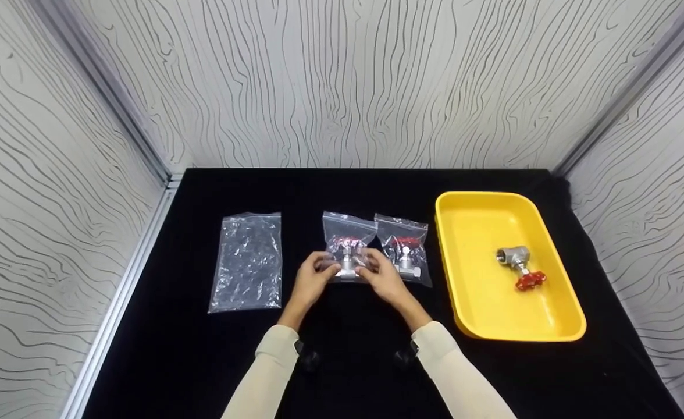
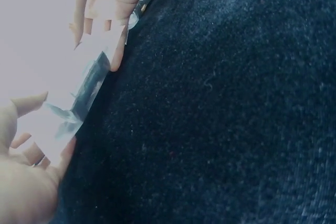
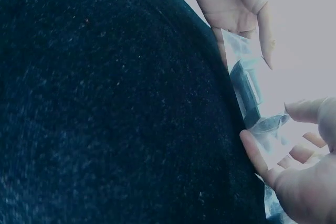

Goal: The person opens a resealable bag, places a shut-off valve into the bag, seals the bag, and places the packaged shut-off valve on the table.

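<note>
A clear zip bag with a silver valve inside, topped by a red handwheel, lies at the middle of the black table. My left hand grips the bag's left side, and my right hand its right side. In both wrist views the fingers curl at the bag's edges, thumbs above; glare washes out part of the bag. A second bagged valve lies just right of the first, close to my right hand.
To the left, a flat clear zip bag lies on the black table. A yellow tray stands at the right, holding one loose valve with a red handwheel. Wood-grain panels enclose the back and sides.
</note>
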`<state>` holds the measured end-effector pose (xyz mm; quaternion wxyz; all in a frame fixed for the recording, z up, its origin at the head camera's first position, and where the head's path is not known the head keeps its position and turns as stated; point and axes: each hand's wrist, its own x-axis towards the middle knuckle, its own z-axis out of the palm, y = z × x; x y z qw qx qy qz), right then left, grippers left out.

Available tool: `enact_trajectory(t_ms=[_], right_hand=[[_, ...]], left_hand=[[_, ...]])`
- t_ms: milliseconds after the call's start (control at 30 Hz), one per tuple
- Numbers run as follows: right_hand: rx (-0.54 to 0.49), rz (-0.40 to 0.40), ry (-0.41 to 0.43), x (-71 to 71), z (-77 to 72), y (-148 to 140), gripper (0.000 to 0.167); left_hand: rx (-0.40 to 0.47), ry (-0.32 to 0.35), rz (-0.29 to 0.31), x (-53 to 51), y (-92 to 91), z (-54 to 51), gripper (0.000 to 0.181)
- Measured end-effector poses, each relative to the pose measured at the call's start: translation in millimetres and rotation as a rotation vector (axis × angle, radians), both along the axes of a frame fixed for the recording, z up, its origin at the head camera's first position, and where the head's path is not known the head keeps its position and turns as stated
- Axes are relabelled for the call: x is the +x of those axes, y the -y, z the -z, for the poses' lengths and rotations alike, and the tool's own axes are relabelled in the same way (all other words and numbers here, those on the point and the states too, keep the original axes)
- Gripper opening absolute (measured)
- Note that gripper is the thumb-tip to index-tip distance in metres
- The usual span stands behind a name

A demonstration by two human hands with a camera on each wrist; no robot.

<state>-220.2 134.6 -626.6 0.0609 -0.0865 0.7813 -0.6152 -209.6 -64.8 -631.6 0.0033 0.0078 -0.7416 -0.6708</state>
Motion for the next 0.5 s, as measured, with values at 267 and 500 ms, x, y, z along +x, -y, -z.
enact_trajectory(t_ms=[267, 500], right_hand=[[0.101, -0.01, -0.039, 2.0, -1.9, -0.7, 0.036], [0.201, 0.028, -0.084, 6.9, -3.7, -0.1, 0.035]], left_hand=[[-0.082, 0.027, 0.036, -0.1, 3.5, 2.4, 0.032], [-0.147, 0.0, -0.004, 1.6, 5.1, 2.4, 0.035]])
